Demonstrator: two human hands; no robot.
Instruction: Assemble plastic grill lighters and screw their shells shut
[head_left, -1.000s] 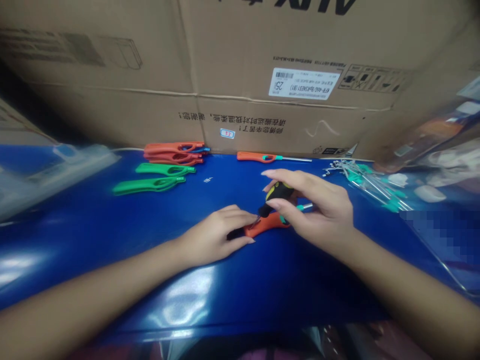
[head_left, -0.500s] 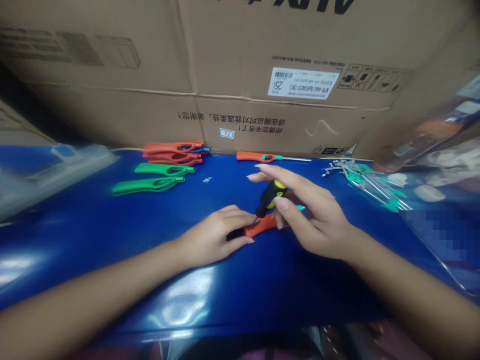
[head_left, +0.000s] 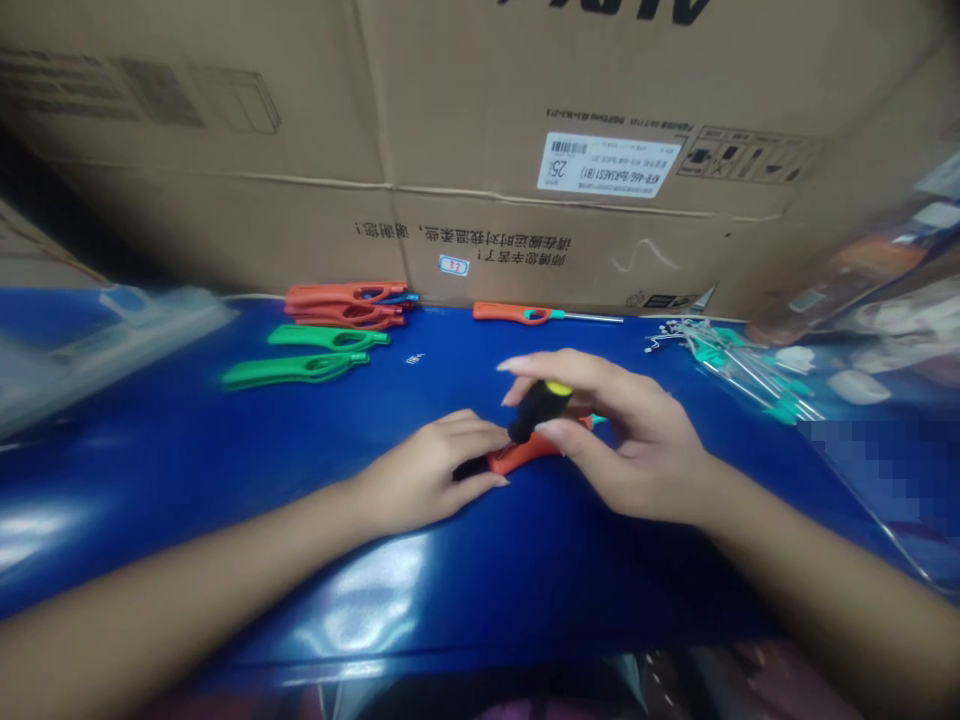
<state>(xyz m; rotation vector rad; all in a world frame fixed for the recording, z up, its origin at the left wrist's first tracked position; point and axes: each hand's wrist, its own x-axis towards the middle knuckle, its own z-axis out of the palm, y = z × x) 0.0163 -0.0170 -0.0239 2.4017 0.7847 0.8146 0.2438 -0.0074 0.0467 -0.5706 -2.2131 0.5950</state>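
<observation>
An orange lighter (head_left: 529,453) lies on the blue table, with a bit of teal showing at its far right end. My left hand (head_left: 439,470) is closed on the lighter's left end, fingers and thumb to either side. Above it, my right hand (head_left: 630,430) grips a short black-and-yellow screwdriver (head_left: 541,408) between thumb and fingers. The screwdriver leans, its tip down at the lighter's left end near my left fingertips; the exact contact point is hard to make out. Several tiny screws (head_left: 415,358) lie beyond my left hand.
Orange lighter shells (head_left: 330,298) and green lighter shells (head_left: 300,370) lie at the back left. A long-nosed orange lighter (head_left: 510,313) rests against the cardboard box (head_left: 465,200). Metal tubes with teal parts (head_left: 750,370) are heaped at right; a clear plastic container (head_left: 127,350) stands left.
My right hand has curled in more, and the screwdriver's handle has turned and sunk slightly lower. My left hand and the lighter have stayed in place.
</observation>
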